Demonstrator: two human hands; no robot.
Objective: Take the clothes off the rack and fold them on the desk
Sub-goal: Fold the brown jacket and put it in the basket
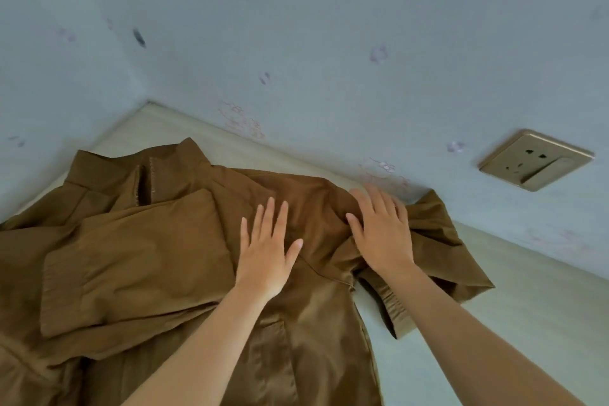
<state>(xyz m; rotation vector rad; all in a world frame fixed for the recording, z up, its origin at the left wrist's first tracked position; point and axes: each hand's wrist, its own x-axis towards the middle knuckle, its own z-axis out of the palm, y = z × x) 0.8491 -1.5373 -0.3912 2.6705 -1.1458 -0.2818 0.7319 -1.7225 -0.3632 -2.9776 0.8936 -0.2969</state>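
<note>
**Head view, single entry.**

- Item: brown jacket (313, 356), lying front-up on the pale desk (501, 323). It fills the lower left and centre of the frame. The collar (184, 158) points to the upper left, toward the corner where the desk meets the wall (329, 43).
- One sleeve (138, 260), at left of centre, is already laid across the chest. This reads as the first fold done.
- The other sleeve (438, 250), at right of centre, lies out to the side in a bunch, its elastic cuff (392, 306) turned toward the lower edge.
- Left hand (267, 257): palm down on the chest panel, fingers straight and slightly spread. It is probably pinning the cloth so the body does not slide.
- Right hand (382, 234): laid flat over the shoulder seam where the fabric puckers, fingers extended and close together. It is judged to be setting the crease line before the loose sleeve is brought in.
- Wall socket (535, 160): at right of the frame, above the desk and apart from the jacket.

**Not legible.**

- The hem and left flank of the jacket run off the bottom and left edges of the frame.
- No rack is in view.
- Whether the right thumb tucks under a fold cannot be told.
- The fabric beneath both palms is covered.
</note>
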